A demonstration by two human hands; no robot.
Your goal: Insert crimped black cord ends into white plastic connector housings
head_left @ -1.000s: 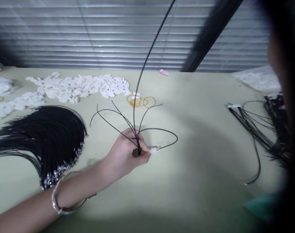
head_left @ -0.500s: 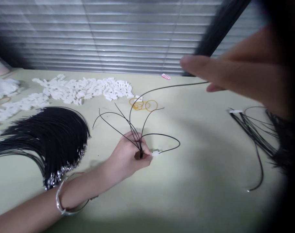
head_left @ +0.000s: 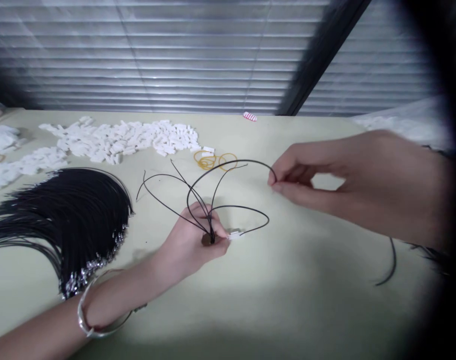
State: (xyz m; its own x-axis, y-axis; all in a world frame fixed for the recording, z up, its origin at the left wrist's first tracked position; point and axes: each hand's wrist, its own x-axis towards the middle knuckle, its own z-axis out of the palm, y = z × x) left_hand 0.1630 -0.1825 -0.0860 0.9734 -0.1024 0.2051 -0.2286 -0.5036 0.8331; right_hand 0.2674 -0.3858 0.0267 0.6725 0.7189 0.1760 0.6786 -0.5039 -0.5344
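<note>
My left hand (head_left: 197, 237) is closed around several thin black wires (head_left: 211, 227) that fan out above it. Its thumb and fingertip also pinch a small white connector (head_left: 234, 234), into which one looped wire (head_left: 267, 219) runs. To the right, my right hand (head_left: 306, 182) pinches the end part of another black wire (head_left: 233, 161), which arches over from the left hand. The tip of that wire is hidden by the fingers. Other loose wire ends point up and to the left.
A big bundle of black wires (head_left: 88, 215) with metal tips lies left. Behind are a pile of white connectors (head_left: 118, 140), yellow rubber bands (head_left: 208, 160) and a red-striped piece (head_left: 250, 116). More dark wires (head_left: 391, 265) lie right, partly behind my right hand. Blinds (head_left: 197, 55) stand at the back.
My right hand has come down and left, bringing the held wire's end closer to my left hand, so the wire bends in a tighter arch. The left hand keeps its grip.
</note>
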